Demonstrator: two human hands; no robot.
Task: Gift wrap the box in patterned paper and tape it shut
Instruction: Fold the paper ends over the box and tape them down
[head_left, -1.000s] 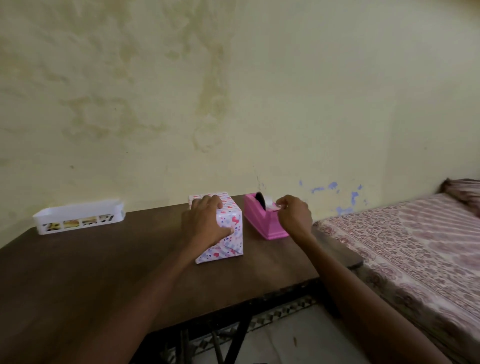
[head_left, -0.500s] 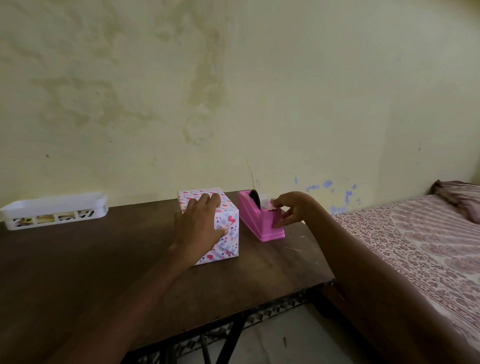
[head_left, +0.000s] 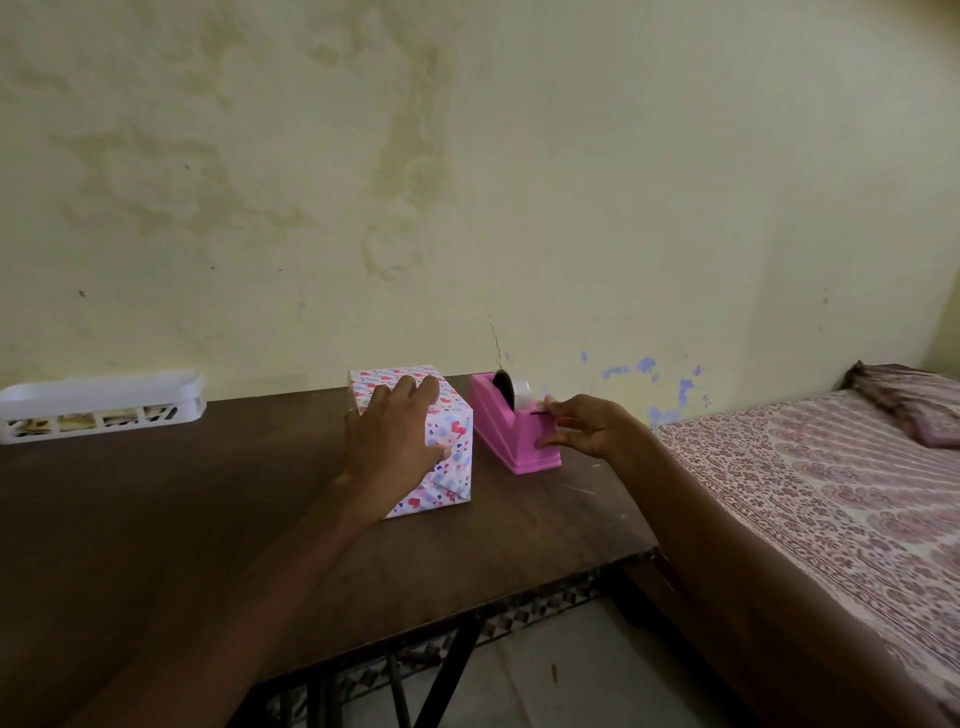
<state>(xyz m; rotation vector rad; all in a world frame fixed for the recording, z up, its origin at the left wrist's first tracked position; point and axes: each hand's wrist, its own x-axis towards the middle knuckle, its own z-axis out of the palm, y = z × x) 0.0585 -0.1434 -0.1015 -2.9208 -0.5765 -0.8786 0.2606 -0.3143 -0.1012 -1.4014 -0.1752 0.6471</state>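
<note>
The box (head_left: 453, 448), wrapped in white paper with pink and blue hearts, stands on the dark wooden table (head_left: 156, 519) near the wall. My left hand (head_left: 389, 441) grips it, fingers over the top and thumb on the near side. Just right of the box sits a pink tape dispenser (head_left: 496, 423) with a white tape roll (head_left: 520, 389). My right hand (head_left: 587, 426) holds the dispenser's front end at the cutter, fingertips on top and thumb against its side. Whether a strip of tape is between the fingers is too small to tell.
A white plastic basket (head_left: 98, 400) sits at the table's far left by the wall. A bed with a patterned cover (head_left: 831, 493) and a pillow (head_left: 909, 405) adjoins the table's right edge. The floor shows below the table's near edge.
My right hand has moved from the tape roll down to the dispenser's front end and turned palm-up. My left hand has stayed on the box. The view has shifted slightly right.
</note>
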